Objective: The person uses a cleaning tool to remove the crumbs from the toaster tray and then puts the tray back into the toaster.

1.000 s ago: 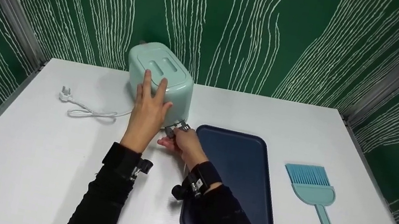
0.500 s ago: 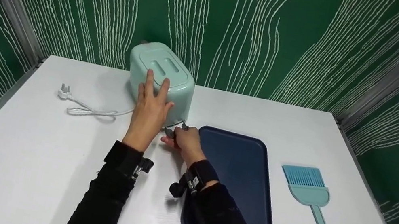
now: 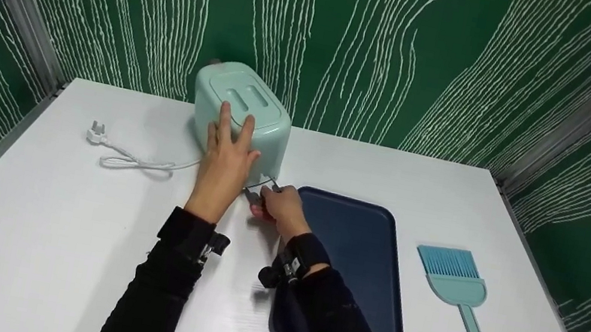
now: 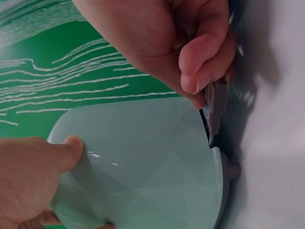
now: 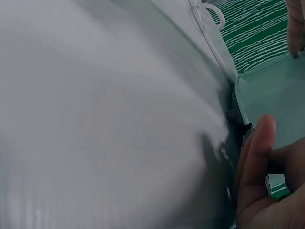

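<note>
A mint-green toaster (image 3: 270, 146) with a lid over its top stands at the back of the table, angled. My left hand (image 3: 222, 174) lies against its near side and top edge, fingers spread and straight; the thumb presses the end face in the left wrist view. Low at the near end, my right hand (image 3: 285, 207) pinches the grey edge of a crumb tray (image 4: 218, 106) at the toaster's base. A dark gap shows between that grey piece and the green shell (image 4: 152, 164) in the left wrist view. The right fingers hide part of the tray.
A white power cord with plug (image 3: 97, 133) lies to the toaster's left. Under the right forearm is a dark blue tray (image 3: 360, 244). Farther right lies a teal brush with its dustpan-shaped head (image 3: 456, 282). Green patterned walls (image 3: 364, 50) enclose the white table (image 3: 44, 243).
The lower fingers of my right hand have drawn in closer under the grey piece. The head view has shifted slightly; the left hand and toaster keep their places.
</note>
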Action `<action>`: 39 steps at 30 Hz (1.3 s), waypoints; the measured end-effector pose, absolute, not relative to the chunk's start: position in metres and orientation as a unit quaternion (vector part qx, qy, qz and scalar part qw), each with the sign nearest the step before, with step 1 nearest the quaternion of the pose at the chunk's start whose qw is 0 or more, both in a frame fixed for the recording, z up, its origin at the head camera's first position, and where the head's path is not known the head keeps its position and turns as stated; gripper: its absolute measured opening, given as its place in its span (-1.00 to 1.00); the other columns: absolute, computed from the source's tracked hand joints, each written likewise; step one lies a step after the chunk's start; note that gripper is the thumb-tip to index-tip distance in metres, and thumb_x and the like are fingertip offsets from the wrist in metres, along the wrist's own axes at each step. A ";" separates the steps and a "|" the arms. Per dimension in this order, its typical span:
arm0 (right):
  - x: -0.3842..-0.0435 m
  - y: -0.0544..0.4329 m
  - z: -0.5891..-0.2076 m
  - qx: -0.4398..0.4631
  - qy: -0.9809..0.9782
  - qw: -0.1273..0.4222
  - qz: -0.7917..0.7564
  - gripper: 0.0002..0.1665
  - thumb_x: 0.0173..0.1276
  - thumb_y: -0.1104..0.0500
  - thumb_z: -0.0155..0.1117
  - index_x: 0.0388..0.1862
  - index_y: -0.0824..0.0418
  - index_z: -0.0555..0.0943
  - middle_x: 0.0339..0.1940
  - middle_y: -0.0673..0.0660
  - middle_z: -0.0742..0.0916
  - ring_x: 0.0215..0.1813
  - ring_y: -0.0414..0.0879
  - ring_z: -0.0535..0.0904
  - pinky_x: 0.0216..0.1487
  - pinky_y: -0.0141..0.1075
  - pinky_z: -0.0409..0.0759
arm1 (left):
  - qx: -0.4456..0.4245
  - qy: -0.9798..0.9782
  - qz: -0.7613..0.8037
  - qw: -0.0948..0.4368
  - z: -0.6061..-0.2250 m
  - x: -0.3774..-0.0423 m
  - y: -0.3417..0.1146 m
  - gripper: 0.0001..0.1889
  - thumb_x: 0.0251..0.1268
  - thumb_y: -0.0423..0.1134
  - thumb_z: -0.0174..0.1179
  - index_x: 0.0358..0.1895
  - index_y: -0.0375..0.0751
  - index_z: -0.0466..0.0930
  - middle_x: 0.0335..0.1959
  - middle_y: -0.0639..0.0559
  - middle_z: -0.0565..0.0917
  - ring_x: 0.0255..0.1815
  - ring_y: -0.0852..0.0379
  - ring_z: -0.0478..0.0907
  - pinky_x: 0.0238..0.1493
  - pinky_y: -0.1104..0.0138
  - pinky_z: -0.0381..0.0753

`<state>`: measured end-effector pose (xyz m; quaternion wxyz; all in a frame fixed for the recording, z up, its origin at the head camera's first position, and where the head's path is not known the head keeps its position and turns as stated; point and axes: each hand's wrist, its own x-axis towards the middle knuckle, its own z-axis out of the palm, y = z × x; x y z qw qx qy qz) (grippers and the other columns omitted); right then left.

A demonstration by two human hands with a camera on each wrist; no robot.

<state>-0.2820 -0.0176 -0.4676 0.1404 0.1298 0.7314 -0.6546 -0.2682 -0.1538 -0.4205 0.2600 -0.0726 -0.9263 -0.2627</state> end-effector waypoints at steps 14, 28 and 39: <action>-0.277 -0.002 -0.459 0.137 0.739 0.187 -0.633 -0.88 0.63 0.27 0.11 -0.13 0.33 0.51 -0.58 0.05 0.72 -0.59 -0.28 0.70 -0.43 -0.46 0.69 | -0.081 -0.921 -0.268 0.270 -0.418 -0.267 -0.151 -0.36 0.60 -0.15 0.27 0.63 -0.19 0.34 0.72 -0.51 -0.01 0.54 -0.76 0.22 0.29 -0.30 0.66; -0.269 0.004 -0.456 0.124 0.742 0.207 -0.626 -0.72 0.70 0.24 0.02 0.17 0.43 0.49 -0.42 0.13 0.73 -0.52 -0.23 0.75 -0.39 -0.44 0.71 | -0.085 -0.920 -0.258 0.281 -0.420 -0.266 -0.153 -0.36 0.58 -0.15 0.28 0.61 -0.21 0.35 0.70 -0.55 0.02 0.50 -0.79 0.26 0.30 -0.29 0.65; -0.265 0.013 -0.457 0.114 0.736 0.219 -0.631 -0.76 0.69 0.24 0.07 0.06 0.43 0.55 -0.42 0.14 0.72 -0.49 -0.23 0.76 -0.33 -0.42 0.75 | -0.084 -0.916 -0.264 0.291 -0.420 -0.264 -0.153 -0.35 0.55 -0.15 0.31 0.59 -0.22 0.38 0.68 -0.56 0.05 0.48 -0.80 0.29 0.29 -0.30 0.66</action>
